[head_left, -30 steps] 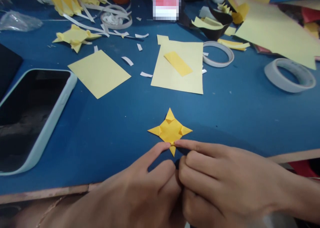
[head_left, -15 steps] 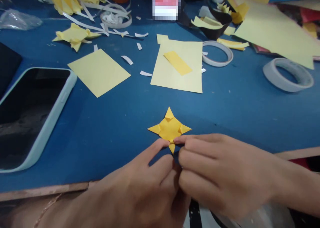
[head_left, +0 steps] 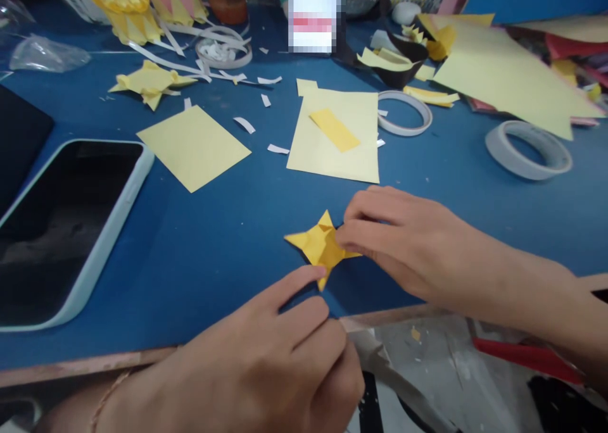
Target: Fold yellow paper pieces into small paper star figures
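Note:
A small folded yellow paper star (head_left: 316, 246) lies on the blue table (head_left: 213, 243) near its front edge. My left hand (head_left: 280, 344) rests below it, index finger stretched out and pressing the star's lower point, the other fingers curled. My right hand (head_left: 403, 243) lies over the star's right side and pinches its right edge between fingertips, hiding the right point.
A phone in a pale case (head_left: 61, 224) lies at the left. Pale yellow sheets (head_left: 194, 145), (head_left: 335, 142) lie behind the star. Two tape rolls (head_left: 527, 149), (head_left: 405, 112) sit at the right, with paper scraps, another folded star (head_left: 149, 81) and large sheets (head_left: 498, 72) at the back.
My right hand has moved up from the star's lower point to its right side and grips it there. The star has turned slightly. My left index finger stays on the lower point.

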A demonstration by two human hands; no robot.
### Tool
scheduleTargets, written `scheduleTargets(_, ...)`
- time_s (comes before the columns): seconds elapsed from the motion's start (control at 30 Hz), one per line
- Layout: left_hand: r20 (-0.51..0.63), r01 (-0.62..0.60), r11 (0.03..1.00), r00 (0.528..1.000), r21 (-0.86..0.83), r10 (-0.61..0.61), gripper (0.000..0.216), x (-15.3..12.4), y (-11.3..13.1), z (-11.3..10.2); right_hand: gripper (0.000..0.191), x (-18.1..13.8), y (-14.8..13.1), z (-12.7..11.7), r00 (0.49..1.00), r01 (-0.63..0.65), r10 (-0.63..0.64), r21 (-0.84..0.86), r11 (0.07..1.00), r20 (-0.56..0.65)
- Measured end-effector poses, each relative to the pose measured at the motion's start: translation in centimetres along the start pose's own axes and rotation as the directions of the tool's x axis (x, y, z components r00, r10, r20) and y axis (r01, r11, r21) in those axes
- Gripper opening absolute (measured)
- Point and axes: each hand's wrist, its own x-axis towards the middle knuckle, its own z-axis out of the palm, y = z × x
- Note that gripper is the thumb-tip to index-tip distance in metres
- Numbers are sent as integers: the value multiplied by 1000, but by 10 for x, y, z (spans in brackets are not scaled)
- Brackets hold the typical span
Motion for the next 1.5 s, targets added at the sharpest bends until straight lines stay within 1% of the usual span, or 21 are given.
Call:
scheduleTargets(0.07, -104, 58, 998, 993, 38, -53, 37, -2, 4, 3, 20, 0, -8, 2, 997, -77, 77, 21, 997, -16)
scheduleTargets(0.1, -165, 67, 996, 985, 61, -56, 34, -2, 6, 5, 19, 0, -13, 3, 993, -111, 111, 21, 994, -25)
scheduleTargets(0.13, -198, 77, 994, 978, 77, -61, 32, -2, 8, 6, 18, -1, -18, 5, 990, -138, 139, 18, 990, -31)
scheduleTargets(0.17, -200, 75, 995, 978, 71, -59, 32, -1, 9, 8, 18, -2, -23, 7, 988, -151, 151, 10, 989, -39)
scheduleTargets(0.3, -107, 56, 996, 993, 63, -49, 35, 5, 14, 13, 15, -6, -38, 16, 975, -211, 211, 18, 977, -67)
scheduleTargets(0.37, -124, 66, 995, 991, 79, -56, 35, 8, 14, 15, 13, -8, -41, 19, 966, -224, 230, 58, 973, -122)
scheduleTargets(0.43, -147, 76, 994, 987, 75, -65, 35, 11, 14, 17, 13, -10, -43, 21, 946, -230, 252, 129, 965, -203)
scheduleTargets(0.53, -187, 83, 995, 980, 55, -72, 36, 12, 14, 19, 14, -13, -46, 23, 918, -198, 270, 252, 947, -291)
scheduleTargets(0.6, -198, 86, 995, 977, 49, -75, 35, 12, 14, 20, 14, -15, -48, 25, 917, -179, 264, 282, 942, -298)
scheduleTargets(0.8, -199, 82, 995, 977, 52, -70, 34, 10, 15, 17, 16, -15, -49, 29, 906, -195, 284, 287, 938, -314)
scheduleTargets(1.13, -192, 85, 996, 978, 32, -77, 34, 11, 13, 17, 17, -15, -51, 32, 883, -217, 301, 255, 942, -360)
scheduleTargets(1.5, -210, 104, 994, 973, 35, -94, 33, 9, 15, 19, 18, -12, -51, 31, 887, -206, 291, 257, 944, -358)
